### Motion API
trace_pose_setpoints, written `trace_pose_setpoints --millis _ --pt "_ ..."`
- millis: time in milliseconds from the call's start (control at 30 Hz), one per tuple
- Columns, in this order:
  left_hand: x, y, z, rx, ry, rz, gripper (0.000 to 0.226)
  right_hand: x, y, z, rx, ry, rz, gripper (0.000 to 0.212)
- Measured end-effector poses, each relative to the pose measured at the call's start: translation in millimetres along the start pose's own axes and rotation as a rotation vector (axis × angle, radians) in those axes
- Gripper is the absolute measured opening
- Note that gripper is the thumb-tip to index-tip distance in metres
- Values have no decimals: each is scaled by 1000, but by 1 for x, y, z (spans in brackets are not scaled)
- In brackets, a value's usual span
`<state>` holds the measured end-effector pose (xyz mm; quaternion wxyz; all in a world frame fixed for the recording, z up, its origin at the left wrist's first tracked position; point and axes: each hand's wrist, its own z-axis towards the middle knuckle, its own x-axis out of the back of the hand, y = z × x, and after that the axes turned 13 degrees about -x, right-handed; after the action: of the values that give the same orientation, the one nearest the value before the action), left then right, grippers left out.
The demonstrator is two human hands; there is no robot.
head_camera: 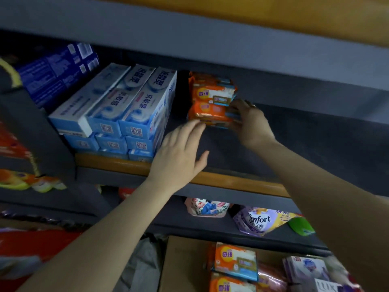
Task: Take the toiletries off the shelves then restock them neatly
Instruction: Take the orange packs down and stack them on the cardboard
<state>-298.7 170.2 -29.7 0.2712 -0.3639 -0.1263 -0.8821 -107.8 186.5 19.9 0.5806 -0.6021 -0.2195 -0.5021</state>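
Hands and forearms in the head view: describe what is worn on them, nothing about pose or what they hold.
Both forearms are bare, with no sleeve in view up to the frame edges. The left hand has no glove, watch or bracelet visible. The right hand is also ungloved and seems to wear a ring on one finger, too blurred to describe further.

Bare dark shelf floor (pixel 305 144) open to the right of the stacked orange packs (pixel 212 102), up to the shelf board above (pixel 210 45). Narrow gap between packs and stacked toothpaste boxes (pixel 126 110), partly filled by the left hand (pixel 181 157). Right hand (pixel 250 123) against the packs' right side.
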Motion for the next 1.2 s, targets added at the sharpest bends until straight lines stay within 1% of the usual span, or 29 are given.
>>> trace_pose_setpoints --millis 67,133,200,267,333,400,467,500,567,633,700,767,833,867,933,967,1033,1067,1100,1167,1200 --pt "12 10 3 26 34 -56 59 19 0 -25 63 -48 119 45" --pt "30 24 6 121 123 -201 66 33 -3 -50 77 -84 227 44" --pt "51 37 8 243 216 -359 68 43 -3 -72 48 -161 368 38" --pt "70 45 8 309 208 -434 65 47 -2 -93 -13 -289 522 41" --pt "84 47 5 261 157 -424 54 49 -2 -113 -96 -400 669 43" --pt "94 49 1 173 120 -412 47 51 -1 -133 -142 -449 759 41" --pt "99 50 -5 140 83 -458 44 56 0 -150 -177 -465 744 37" --pt "99 51 -9 171 59 -520 43 58 1 -157 -195 -461 717 35" --pt "99 54 -16 342 -4 -743 42 65 1 -171 -220 -426 670 33" --pt "93 58 -25 587 -25 -1067 40 75 -2 -183 -201 -351 603 35" --pt "81 62 -40 767 -12 -1344 41 86 -4 -193 -48 -257 443 42" --pt "68 68 -54 847 -33 -1565 50 92 -1 -199 148 -213 294 47" --pt "60 78 -63 934 -50 -1724 56 94 6 -205 266 -223 231 47" --pt "57 81 -64 980 -62 -1757 60 95 10 -206 268 -252 240 47" --pt "51 87 -66 1076 -102 -1806 68 91 21 -210 139 -356 343 43" --pt "49 91 -68 1112 -131 -1817 65 88 27 -212 22 -409 419 36" --pt "48 100 -68 1182 -232 -1767 45 78 38 -219 -248 -462 548 23" --pt "48 105 -67 1258 -293 -1707 34 73 43 -223 -363 -473 574 24" --pt "48 110 -66 1365 -369 -1633 27 69 45 -226 -467 -492 580 29" --pt "48 118 -65 1563 -559 -1501 24 63 48 -231 -654 -550 559 36" --pt "47 122 -65 1611 -668 -1433 26 61 52 -234 -723 -593 540 36"
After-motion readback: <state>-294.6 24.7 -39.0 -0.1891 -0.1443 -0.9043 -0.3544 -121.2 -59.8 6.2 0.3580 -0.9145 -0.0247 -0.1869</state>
